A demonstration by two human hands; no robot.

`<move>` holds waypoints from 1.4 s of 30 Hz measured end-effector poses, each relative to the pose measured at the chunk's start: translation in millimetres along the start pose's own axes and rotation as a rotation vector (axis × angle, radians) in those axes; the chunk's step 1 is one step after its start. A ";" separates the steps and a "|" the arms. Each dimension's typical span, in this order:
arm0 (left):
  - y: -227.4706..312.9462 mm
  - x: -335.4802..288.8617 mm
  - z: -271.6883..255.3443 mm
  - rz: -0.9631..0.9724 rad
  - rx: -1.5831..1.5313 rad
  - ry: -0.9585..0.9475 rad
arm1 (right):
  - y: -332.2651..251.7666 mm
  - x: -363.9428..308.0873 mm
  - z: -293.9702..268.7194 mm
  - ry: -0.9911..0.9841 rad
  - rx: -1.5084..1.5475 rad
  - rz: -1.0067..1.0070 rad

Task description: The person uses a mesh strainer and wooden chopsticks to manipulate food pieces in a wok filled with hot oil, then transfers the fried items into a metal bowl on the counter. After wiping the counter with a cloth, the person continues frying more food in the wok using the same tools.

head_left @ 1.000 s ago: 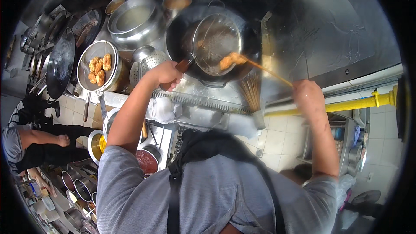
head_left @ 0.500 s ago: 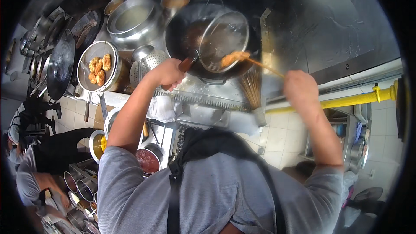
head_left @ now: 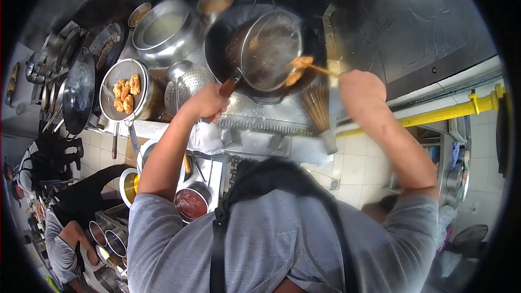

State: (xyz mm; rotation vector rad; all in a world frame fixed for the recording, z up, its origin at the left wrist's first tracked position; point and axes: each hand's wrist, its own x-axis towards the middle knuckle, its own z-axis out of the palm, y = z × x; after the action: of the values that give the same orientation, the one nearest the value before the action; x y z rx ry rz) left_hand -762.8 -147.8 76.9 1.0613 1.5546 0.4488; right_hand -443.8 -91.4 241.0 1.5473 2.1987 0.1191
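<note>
My left hand (head_left: 209, 100) is closed round the dark wooden handle of a round mesh strainer (head_left: 274, 49). The strainer's bowl is over a large black wok (head_left: 220, 40), which has dark liquid in it. My right hand (head_left: 364, 93) grips a long, thin wooden stick (head_left: 324, 69); whether it is one stick or a pair of chopsticks, I cannot tell. At the stick's far end is a golden fried piece (head_left: 298, 65), by the right rim of the strainer. Some small brown bits lie in or under the mesh.
To the left, another strainer (head_left: 108, 78) holding several fried pieces rests on a pot. Behind it stands a large metal pot (head_left: 184, 35). A perforated ladle (head_left: 195, 78) lies near my left wrist. A bamboo brush (head_left: 316, 111) leans before the wok. Another person (head_left: 68, 239) works at lower left.
The fried piece has shifted right, from over the mesh to the strainer's right rim. The strainer and my left hand have moved slightly left; my right hand has moved up and left.
</note>
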 end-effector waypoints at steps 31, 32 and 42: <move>-10.6 -0.7 13.6 0.019 -0.061 0.016 | 76.4 -32.0 61.7 0.378 0.142 -0.022; -10.9 -0.5 12.6 0.016 -0.101 0.003 | 77.9 -38.2 55.3 0.378 0.140 -0.019; -15.3 11.6 12.3 0.018 -0.189 -0.026 | 59.6 -28.9 50.1 0.399 0.216 -0.061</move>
State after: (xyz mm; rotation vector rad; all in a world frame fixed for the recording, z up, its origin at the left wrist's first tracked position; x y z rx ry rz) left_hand -756.6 -149.5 55.0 0.9320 1.4503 0.5799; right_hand -363.6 -104.9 223.9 1.6856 2.6405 0.1910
